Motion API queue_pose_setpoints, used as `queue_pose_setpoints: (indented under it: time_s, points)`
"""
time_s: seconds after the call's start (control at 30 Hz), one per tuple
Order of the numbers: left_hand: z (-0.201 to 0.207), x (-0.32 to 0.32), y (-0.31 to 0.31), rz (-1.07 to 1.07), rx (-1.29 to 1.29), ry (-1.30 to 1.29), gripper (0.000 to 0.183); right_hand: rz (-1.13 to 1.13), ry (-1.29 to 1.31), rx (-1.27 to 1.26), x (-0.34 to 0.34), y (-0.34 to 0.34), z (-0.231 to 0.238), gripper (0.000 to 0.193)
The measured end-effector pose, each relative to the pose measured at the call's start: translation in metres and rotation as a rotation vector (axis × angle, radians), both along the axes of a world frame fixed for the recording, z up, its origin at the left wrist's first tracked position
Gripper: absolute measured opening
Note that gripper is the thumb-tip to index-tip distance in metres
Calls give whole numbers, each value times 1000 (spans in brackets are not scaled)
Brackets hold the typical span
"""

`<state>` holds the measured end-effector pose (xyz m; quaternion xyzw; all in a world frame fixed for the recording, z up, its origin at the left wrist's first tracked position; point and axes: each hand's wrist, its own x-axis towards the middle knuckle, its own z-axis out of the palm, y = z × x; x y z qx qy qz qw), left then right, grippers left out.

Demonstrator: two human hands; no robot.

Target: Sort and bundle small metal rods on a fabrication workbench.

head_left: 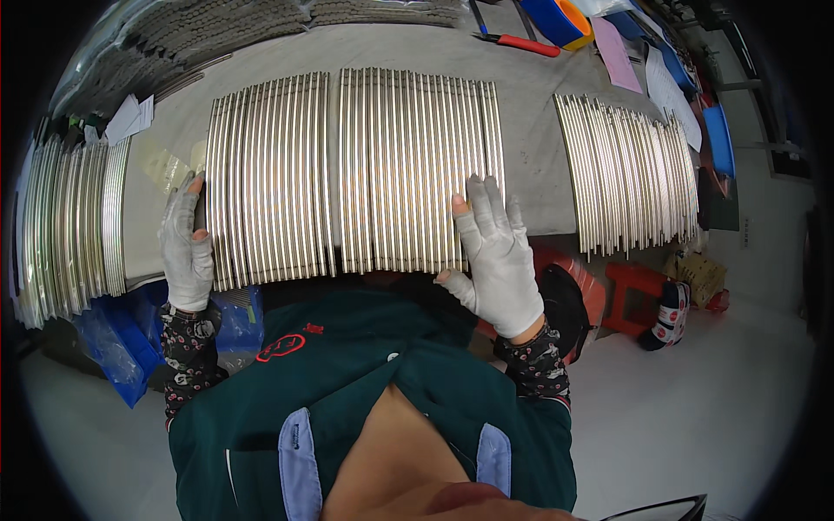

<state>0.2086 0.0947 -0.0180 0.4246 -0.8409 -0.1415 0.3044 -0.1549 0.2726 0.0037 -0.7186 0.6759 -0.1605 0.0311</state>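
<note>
Metal rods (373, 174) lay side by side on the bench (532, 139). The left hand (186, 247), nearly flat, flanked them; the right hand (499, 256) spread over their right edge, neither gripping. Uneven pushing could have skewed them.

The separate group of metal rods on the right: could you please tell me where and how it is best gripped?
Probably by the near ends of the rods, coming from the near side, fingers below and thumb on top. Those ends appear to jut unevenly past the edge of the table, leaving room underneath. No band shows around them, so small handfuls seem safer.
</note>
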Motion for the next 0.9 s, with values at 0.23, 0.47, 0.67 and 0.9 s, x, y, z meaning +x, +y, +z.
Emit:
queue_pose_setpoints:
  time_s: [0.23,0.47,0.67,0.9]
  points:
    - [1,-11,4,2,52,39,86,-322,167,-139,-80,12,21,80]
    - [13,-28,6,11,48,15,88,-518,294,-23,-113,24,3,79]
    - [8,-30,5,12,59,19,88,-367,-50,-73,-90,20,35,85]
    - [5,-28,5,-56,155,69,88,-566,257,-41,-122,35,1,77]
